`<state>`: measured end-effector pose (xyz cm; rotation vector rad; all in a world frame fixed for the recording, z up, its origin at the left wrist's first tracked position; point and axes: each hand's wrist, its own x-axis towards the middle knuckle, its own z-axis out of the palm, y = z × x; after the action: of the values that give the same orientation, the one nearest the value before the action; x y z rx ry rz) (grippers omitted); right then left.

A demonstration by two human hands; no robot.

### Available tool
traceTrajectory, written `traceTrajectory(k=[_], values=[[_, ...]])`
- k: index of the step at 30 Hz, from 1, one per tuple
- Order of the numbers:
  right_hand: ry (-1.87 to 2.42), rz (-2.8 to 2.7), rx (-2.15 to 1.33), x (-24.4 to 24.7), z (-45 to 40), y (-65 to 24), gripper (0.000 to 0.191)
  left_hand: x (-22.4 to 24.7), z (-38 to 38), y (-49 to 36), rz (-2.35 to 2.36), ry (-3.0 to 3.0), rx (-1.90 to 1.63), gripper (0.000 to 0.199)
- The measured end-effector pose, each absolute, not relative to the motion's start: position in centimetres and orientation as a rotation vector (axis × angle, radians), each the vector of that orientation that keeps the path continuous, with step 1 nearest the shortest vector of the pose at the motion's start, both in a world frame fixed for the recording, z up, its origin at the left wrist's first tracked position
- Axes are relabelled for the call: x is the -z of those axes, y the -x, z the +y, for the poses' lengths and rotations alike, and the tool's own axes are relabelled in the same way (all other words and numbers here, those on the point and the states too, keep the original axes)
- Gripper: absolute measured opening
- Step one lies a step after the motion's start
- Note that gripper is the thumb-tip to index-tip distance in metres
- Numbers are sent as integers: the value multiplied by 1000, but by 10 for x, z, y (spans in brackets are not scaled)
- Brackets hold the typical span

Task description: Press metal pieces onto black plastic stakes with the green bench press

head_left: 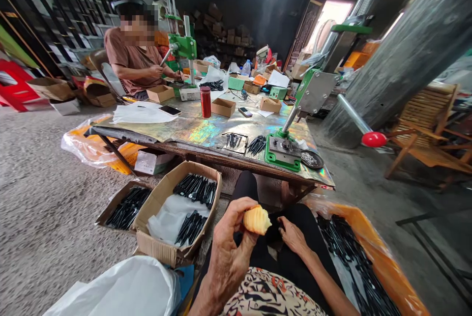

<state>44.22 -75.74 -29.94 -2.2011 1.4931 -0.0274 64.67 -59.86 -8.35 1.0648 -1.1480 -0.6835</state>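
Observation:
A ridged, golden bread roll (257, 219) with a pale bitten end is held in front of my body. My left hand (232, 242) is closed around it, thumb below and fingers above. My right hand (294, 236) rests on my dark trousers, its fingers loosely apart and holding nothing. Ahead of my knees, a green hand press (283, 151) stands at the table's near edge. Beside its base lie a small pile of black metal parts (257, 145) and a wire rack (235, 142) with more of them. A dark dish (311, 159) of tiny pieces sits right of the press.
Cardboard boxes (212, 171) of black parts stand on the floor at left, near a white sack (129, 289). An orange crate (383, 247) of black parts is at right. Across the table (177, 134), a co-worker (134, 55) sits at another green press (182, 46).

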Motion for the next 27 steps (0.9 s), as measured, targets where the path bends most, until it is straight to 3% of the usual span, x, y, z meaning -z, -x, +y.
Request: traceTrajectory(k=[14,27], values=[[2209,1488,8,298,-755,-443,36,75,-600,-636,-1053,-1093,769,21],[2251,1438,-37,292,-752,-447,31,89,-602,-646,-1157,-1053,504,25]])
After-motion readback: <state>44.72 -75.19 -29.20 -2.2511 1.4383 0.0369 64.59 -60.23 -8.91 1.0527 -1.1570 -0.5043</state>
